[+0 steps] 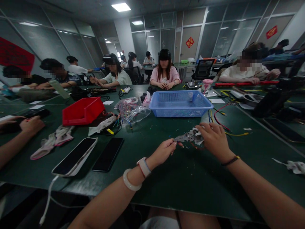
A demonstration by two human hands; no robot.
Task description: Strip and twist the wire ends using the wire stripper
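Pliers (187, 137) — the flat metal kind with holes in them — are held up over the worktop (181, 190), a bit right of centre in the head camera view, nose pointing left. The right hand (215, 138) is closed around the handle end, fingers covering most of it. The left hand (164, 151) has its fingers pinched together right at the nose, but I can't tell if they're on the metal or on something thin.

Just beyond the pliers sits a blue basket (177, 113), with a red wire (216, 118) and a yellow wire (238, 134) lying loose off to the right of it. Left of the basket there's a clear bag (134, 111) with colourful bits inside, then a tangle of wires (117, 120), then a red bin (77, 112) — pretty crowded over there.

Nearer the wearer, a black phone (108, 155) lies beside a white-edged phone (75, 157) hooked to a white cable (49, 194), with crumpled gloves (53, 140) just past them. Across the worktop a person in pink (175, 73) sits with both hands together, and someone else's hand (32, 125) pokes in at the left.
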